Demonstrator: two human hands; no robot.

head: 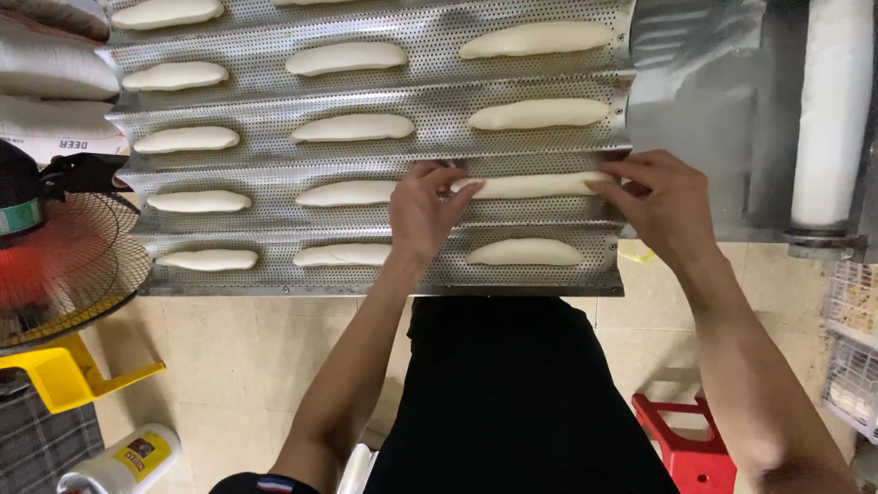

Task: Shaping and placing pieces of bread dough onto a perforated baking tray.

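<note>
Tiled floor is seen along the bottom of the frame, with a perforated metal baguette tray filling the upper half. Shaped dough pieces are laid in its channels in three columns. A long dough piece is being set in the right column, third channel from the bottom edge upward, at centre right. Its left end is pinched by the left hand, fingers curled closed on it; its right end is gripped by the right hand, fingers likewise closed around the tip. The piece is touching the tray channel.

Progress as judged: every visible slot in the left and middle columns is filled, and the right column is filled above and below the held piece, so the visible tray looks nearly complete; only release of this piece seems left. The tray's top is cut off, so further rows cannot be told.

A fan is seen at left, a red stool at lower right, a white roller at upper right.
</note>
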